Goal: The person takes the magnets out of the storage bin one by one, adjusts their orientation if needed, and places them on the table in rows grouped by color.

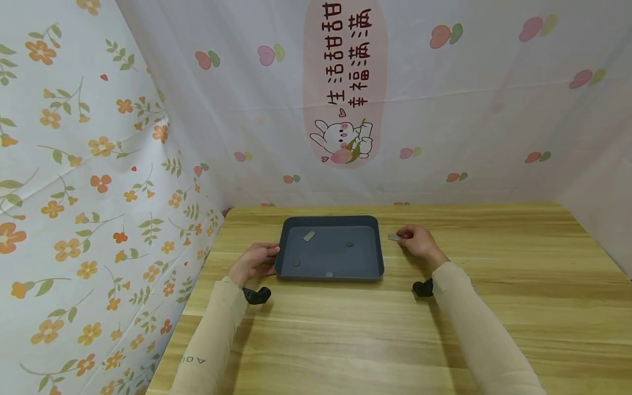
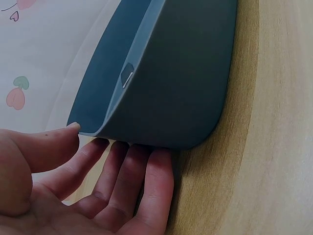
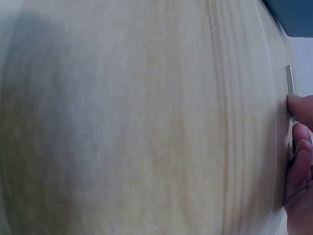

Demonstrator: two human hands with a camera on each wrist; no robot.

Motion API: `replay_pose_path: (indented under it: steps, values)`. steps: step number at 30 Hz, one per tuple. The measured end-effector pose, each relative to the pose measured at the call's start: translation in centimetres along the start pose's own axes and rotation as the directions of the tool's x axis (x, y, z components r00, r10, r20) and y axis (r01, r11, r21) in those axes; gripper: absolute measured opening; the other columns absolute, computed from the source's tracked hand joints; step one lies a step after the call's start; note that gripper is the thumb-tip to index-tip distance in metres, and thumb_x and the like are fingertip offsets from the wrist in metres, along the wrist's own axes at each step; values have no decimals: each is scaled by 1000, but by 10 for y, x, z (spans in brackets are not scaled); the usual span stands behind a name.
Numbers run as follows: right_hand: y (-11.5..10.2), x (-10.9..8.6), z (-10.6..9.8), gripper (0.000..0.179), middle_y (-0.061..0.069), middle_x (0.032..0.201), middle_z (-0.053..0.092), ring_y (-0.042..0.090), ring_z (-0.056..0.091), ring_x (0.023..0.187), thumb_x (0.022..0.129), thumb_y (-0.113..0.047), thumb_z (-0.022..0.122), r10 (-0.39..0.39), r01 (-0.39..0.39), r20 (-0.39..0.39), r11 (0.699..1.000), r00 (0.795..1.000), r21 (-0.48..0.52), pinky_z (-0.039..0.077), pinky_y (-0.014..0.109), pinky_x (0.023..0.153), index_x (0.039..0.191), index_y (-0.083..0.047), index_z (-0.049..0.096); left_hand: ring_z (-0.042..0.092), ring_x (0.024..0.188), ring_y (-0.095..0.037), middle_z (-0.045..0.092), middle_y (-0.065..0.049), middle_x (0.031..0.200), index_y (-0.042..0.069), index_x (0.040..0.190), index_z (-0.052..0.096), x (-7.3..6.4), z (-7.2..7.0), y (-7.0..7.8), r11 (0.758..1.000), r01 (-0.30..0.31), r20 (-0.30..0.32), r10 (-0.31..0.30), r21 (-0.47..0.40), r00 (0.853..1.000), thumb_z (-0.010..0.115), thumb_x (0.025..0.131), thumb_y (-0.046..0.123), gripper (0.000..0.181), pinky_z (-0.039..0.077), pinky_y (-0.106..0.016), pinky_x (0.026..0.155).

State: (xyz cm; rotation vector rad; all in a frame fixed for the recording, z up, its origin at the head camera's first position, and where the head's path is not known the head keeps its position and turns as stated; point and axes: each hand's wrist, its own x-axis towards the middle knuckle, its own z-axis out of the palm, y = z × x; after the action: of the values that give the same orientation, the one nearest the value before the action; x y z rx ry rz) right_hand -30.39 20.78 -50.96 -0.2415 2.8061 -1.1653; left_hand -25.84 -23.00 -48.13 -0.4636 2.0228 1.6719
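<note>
A shallow dark grey-blue tray (image 1: 326,276) lies on the table. My left hand (image 1: 255,260) is at its left end, the thumb by the rim and the fingertips touching the outer wall in the left wrist view. To the right of the tray, my right hand (image 1: 417,240) pinches a small flat grey rectangular piece (image 1: 393,237) between thumb and fingers, at table level. Inside the tray are a similar rectangular piece (image 1: 309,236) and two small dark round discs, one disc (image 1: 349,244) right of middle and another disc (image 1: 296,263) at the near left.
The wood-grain table (image 1: 340,340) extends around the tray. A printed white curtain (image 1: 474,109) hangs behind it and a floral curtain (image 1: 89,219) on the left. Black wrist-worn devices stick out below both hands, one device (image 1: 258,295) under the left.
</note>
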Motion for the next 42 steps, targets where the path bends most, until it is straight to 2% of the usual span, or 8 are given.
replay_pose_path:
  steps: [15,34,42]
  values:
    - [0,-1,0,26,25,107,63,34,57,96,93,-7,57,8,-8,1,1000,1000,-15,44,38,80,115,7,62,57,102,-21,58,-13,122,5,141,47,2,-1,-2,1000,-16,9,16,-2,1000,46,103,18,41,53,-33,75]
    - [-1,-1,1,26,25,108,62,35,58,97,94,-7,55,33,-33,1,999,999,-15,45,40,81,116,7,61,57,102,-20,59,-12,122,7,143,46,0,-1,0,999,-13,9,13,31,1000,46,103,20,42,53,-33,75]
    - [-1,-3,0,29,25,109,62,34,58,98,94,-9,57,36,-36,3,999,999,11,45,39,82,118,7,60,58,101,-21,60,-12,122,7,142,47,-1,-1,1,1000,-10,8,10,25,1000,46,103,20,41,53,-32,74]
